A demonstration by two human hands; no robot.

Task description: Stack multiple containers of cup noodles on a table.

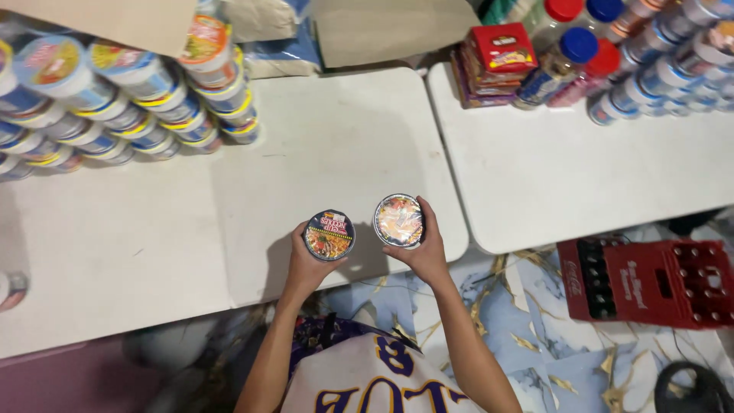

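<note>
Each hand holds one noodle cup above the near edge of the white table [153, 245]. The left hand [306, 264] wraps its fingers round the dark cup [329, 235]; the right hand [428, 252] is closed on the pale cup [398, 220]. The cups nearly touch, so a bump could loosen either hold. Farther off, the cup stacks [138, 92] lean, and a nudge might topple them.
</note>
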